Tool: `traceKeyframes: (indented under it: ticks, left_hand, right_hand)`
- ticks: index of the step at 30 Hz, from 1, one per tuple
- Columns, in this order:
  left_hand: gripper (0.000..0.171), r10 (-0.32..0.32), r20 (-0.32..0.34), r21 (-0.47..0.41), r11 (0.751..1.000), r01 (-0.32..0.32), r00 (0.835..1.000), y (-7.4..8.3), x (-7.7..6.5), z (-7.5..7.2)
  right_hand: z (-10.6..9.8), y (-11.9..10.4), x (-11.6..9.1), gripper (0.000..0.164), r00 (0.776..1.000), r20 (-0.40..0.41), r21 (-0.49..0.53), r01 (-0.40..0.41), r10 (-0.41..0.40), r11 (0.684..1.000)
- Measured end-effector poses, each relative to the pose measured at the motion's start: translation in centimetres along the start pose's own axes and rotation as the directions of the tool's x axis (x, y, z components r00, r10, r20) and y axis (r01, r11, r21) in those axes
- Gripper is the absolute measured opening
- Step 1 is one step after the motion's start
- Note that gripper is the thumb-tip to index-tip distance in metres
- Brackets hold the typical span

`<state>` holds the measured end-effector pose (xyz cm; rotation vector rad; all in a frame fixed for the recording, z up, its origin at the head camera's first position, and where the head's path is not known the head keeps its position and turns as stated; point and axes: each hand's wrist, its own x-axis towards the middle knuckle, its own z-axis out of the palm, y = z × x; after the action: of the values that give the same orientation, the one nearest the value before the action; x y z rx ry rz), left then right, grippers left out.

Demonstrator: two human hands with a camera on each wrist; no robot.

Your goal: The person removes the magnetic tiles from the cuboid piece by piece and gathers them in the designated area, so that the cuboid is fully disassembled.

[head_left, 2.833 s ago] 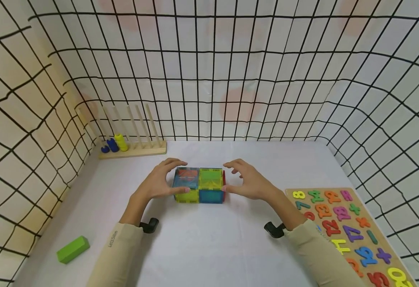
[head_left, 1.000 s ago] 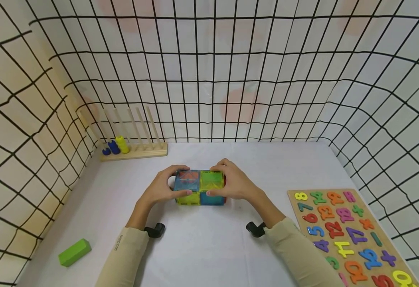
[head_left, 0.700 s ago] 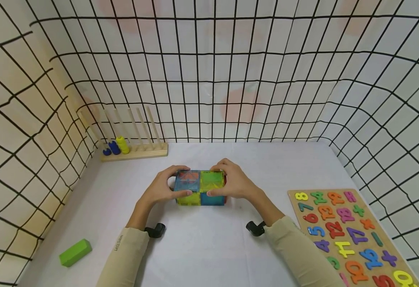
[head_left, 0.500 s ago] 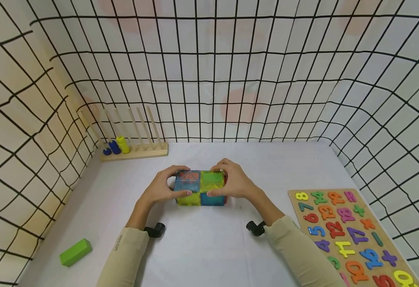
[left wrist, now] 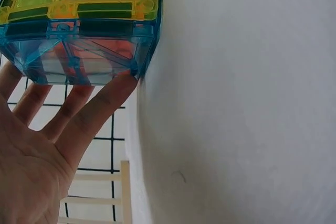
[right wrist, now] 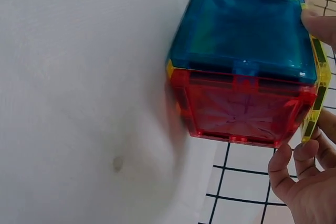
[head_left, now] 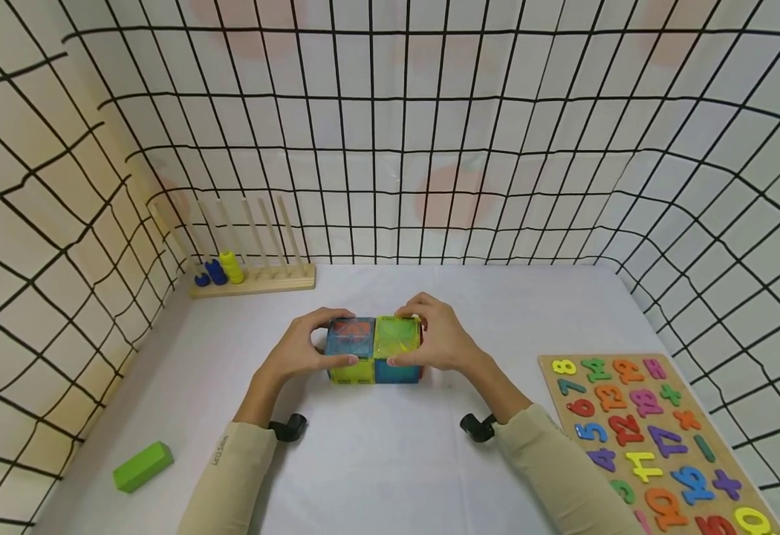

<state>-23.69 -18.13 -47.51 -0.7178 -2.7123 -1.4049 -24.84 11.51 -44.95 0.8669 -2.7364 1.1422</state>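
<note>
A two-cube box of see-through magnetic tiles [head_left: 352, 371] lies in the middle of the white table. Its top tiles are blue and yellow; the front shows yellow and blue. In the right wrist view the red end [right wrist: 239, 108] faces the camera, and the yellow top tile [right wrist: 319, 85] juts a little past its edge. My left hand [head_left: 303, 345] grips the left cube, thumb in front and fingers behind. Around the right cube my right hand [head_left: 440, 336] has its thumb at the front and fingers at the back edge. The left wrist view shows the blue left end [left wrist: 79, 56].
A wooden peg stand [head_left: 276, 279] with blue and yellow beads stands at the back left. A green block [head_left: 143, 467] lies front left. On the right is a number puzzle board [head_left: 567, 383]. Black wire mesh [head_left: 397, 148] encloses the back and sides.
My right hand has moved left from beside the box and taken hold of the right cube. The left fingers have closed in on the left cube. The box has hardly moved.
</note>
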Motion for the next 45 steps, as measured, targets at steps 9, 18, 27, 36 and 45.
traceKeyframes:
  ticks: [9,18,27,36,45]
  left_hand:
    - [0.065,-0.06,0.038,-0.011,0.998,0.06,0.997,-0.5,-0.4,-1.0]
    - [0.07,-0.108,0.094,-0.059,0.992,0.114,0.99,-0.5,-0.9,-2.5]
    - [0.072,-0.096,0.112,-0.097,0.99,0.107,0.989,-0.6,-1.5,-3.5]
    - [0.072,-0.11,0.106,-0.087,0.989,0.119,0.988,-1.1,-1.7,-3.9]
    - [0.077,-0.127,0.121,-0.081,0.987,0.137,0.984,-1.0,-1.8,-4.2]
  right_hand:
    - [-2.4,0.7,0.1,0.069,0.999,-0.03,0.006,-0.028,0.028,1.0]
    - [-4.6,2.8,1.3,0.073,0.996,-0.023,-0.071,-0.085,0.084,0.994]
    - [-3.8,4.8,3.1,0.073,0.984,0.005,-0.11,-0.175,0.176,0.978]
    - [-1.1,5.9,5.0,0.072,0.973,0.015,-0.08,-0.23,0.232,0.97]
    - [0.2,6.1,6.2,0.072,0.961,0.035,-0.086,-0.269,0.273,0.959]
